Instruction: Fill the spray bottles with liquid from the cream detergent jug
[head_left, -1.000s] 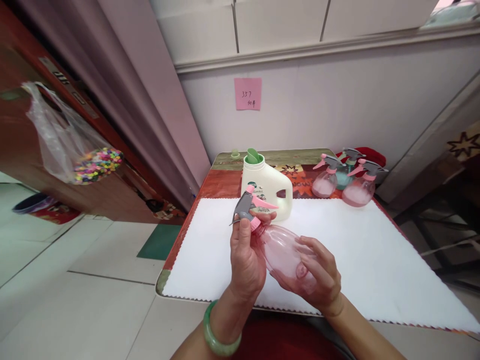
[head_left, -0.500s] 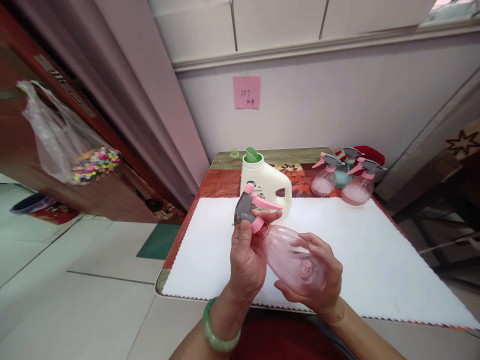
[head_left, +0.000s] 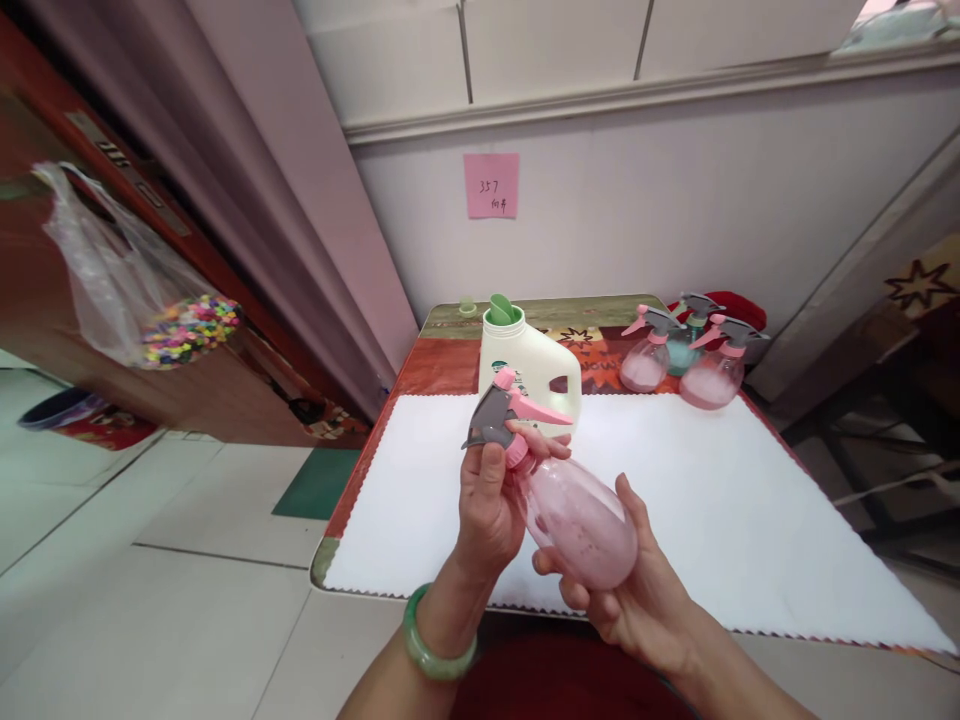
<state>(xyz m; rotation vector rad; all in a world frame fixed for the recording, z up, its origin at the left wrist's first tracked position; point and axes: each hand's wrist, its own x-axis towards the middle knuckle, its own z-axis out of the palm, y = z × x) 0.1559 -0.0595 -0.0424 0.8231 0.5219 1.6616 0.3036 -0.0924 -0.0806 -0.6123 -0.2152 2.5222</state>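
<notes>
I hold a pink translucent spray bottle (head_left: 574,518) tilted over the near edge of the table. My left hand (head_left: 487,505), with a green bangle on its wrist, grips the neck just under the grey and pink trigger head (head_left: 504,412). My right hand (head_left: 637,590) cups the bottle's round body from below, fingers curled under it. The bottle's pink trigger points right, toward the white detergent jug (head_left: 529,372) behind it.
A white cloth (head_left: 735,500) covers the small table (head_left: 442,365). The white jug stands open with a green spout; its small green cap (head_left: 469,305) lies at the back. Three spray bottles (head_left: 686,360) stand at the back right. A plastic bag of coloured beads (head_left: 161,320) hangs at left.
My right hand has slid from over the bottle's side to under its base, and the bottle has turned so that its rounded side faces me. The left hand kept its grip on the neck.
</notes>
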